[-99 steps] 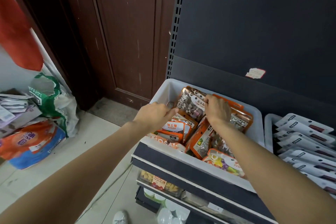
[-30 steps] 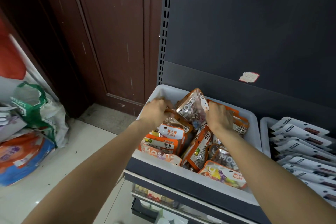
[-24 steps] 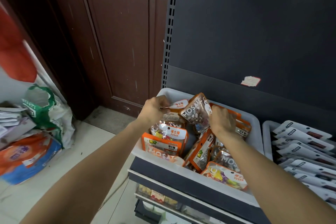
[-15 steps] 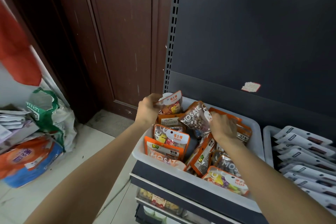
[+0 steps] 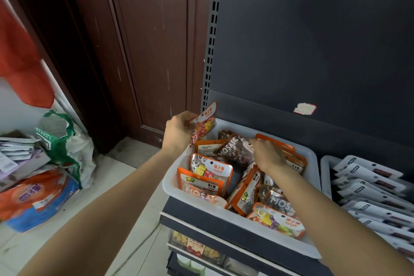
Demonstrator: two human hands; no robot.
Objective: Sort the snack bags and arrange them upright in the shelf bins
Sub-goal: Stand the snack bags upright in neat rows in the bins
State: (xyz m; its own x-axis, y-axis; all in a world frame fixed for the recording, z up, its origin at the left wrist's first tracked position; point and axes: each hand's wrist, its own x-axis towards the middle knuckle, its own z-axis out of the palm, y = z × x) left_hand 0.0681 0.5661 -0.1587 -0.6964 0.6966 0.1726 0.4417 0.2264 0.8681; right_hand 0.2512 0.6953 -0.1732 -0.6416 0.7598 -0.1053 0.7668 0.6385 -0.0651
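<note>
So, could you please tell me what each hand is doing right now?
Left hand: holding a candy bag.
Right hand: fingers on the brown Mosaic bag; grip unclear.

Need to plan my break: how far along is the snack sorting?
Partly done. Several bags on the white bin's left side stand upright. In hand: the left hand lifts a candy bag; the right hand touches the brown bag. Left: the tilted bags on the right.

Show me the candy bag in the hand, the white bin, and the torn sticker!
candy bag [image 5: 202,126], head view, clear front.
white bin [image 5: 312,155], head view, back right rim.
torn sticker [image 5: 304,108], head view, its middle.
</note>
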